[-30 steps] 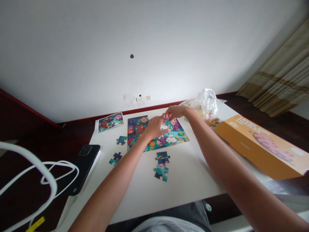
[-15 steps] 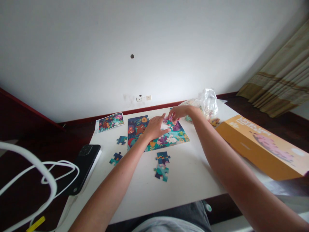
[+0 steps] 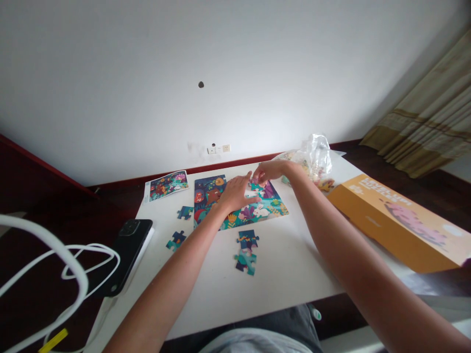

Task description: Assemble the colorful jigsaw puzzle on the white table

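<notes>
A partly assembled jigsaw puzzle (image 3: 253, 212) with a forest animal picture lies on the white table. My left hand (image 3: 237, 193) rests over its middle, thumb and fingers apart, palm down. At the puzzle's upper right, my right hand (image 3: 269, 171) has its fingertips pinched on a pinkish puzzle piece (image 3: 255, 180), mostly hidden by the fingers. Loose pieces lie nearby: a dark blue one (image 3: 248, 239) and a teal one (image 3: 246, 262) in front, and two more (image 3: 185, 212) to the left. A picture sheet (image 3: 168, 186) showing the same scene lies at the back left.
A clear plastic bag (image 3: 317, 159) with puzzle pieces sits at the back right. An orange puzzle box (image 3: 397, 223) stands along the right side. At the left edge are a black phone (image 3: 129, 255) and a looped white cable (image 3: 79, 274). A wall rises behind the table.
My right hand has shifted slightly left, and its fingers now cover more of the pinkish piece. My left hand stays where it was on the puzzle.
</notes>
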`<state>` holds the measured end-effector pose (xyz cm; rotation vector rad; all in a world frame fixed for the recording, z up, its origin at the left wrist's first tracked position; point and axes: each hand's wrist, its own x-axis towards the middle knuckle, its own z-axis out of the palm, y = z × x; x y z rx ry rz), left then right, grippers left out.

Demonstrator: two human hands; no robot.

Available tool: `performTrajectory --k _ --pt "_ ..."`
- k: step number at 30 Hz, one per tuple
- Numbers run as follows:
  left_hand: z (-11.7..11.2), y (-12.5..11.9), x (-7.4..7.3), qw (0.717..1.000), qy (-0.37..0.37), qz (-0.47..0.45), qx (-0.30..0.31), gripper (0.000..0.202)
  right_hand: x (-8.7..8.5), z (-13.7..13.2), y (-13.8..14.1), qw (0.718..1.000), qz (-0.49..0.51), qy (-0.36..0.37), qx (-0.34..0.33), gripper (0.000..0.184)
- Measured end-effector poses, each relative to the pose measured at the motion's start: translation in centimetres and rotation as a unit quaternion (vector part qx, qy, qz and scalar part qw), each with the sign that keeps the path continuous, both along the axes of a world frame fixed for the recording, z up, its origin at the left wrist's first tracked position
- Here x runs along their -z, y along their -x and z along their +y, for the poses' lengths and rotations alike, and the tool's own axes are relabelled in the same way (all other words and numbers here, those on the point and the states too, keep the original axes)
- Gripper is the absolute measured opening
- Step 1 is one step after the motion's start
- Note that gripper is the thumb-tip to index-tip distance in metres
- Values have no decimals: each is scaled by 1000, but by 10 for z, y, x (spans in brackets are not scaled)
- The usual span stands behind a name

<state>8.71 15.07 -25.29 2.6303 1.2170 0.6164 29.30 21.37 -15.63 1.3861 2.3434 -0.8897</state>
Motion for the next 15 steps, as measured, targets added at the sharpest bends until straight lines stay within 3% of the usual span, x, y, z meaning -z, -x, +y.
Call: performTrajectory --k 4,9,15 --pt "-1 0 -1 1000 9 3 -3 100 3 1 2 999 8 48 -15 34" --pt "0 0 -1 1000 8 -1 -1 99 6 2 5 1000 -23 -14 -5 41" --pt "-1 0 -2 1000 11 -12 1 97 7 1 12 999 -24 -27 -30 41"
